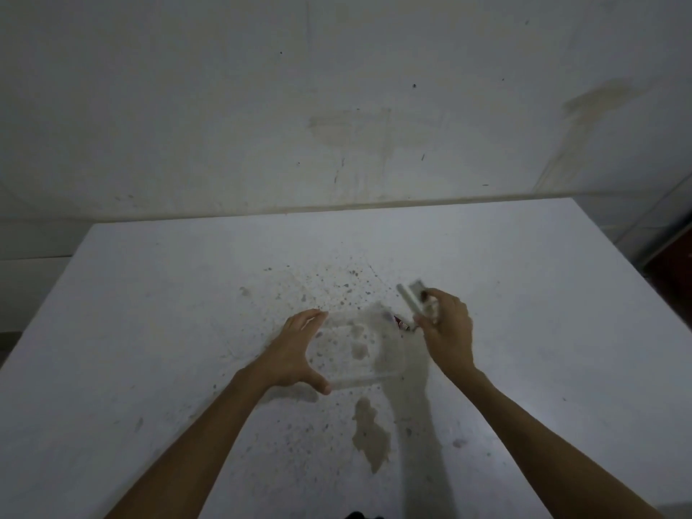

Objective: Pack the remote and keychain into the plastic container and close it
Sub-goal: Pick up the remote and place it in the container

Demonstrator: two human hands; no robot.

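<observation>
- The left hand (296, 354) is spread wide, thumb and fingers bracing the near-left side of a clear plastic container (361, 350) that sits open on the table (149, 331).
- The right hand (445, 331) hovers just beyond the container's right edge, pinching a pale, slim object, probably the remote (410, 297), tilted and blurred.
- A small dark and red item, possibly the keychain (402, 324), lies at the container's far-right corner; whether inside or just beside it is unclear.
- No lid is clearly visible.
- Risk, as a judgement: the light container could skid or tip if the remote strikes its rim, since only one side is braced.
- The table is white, speckled and stained; a marked, off-white wall (337, 106) rises behind it.
</observation>
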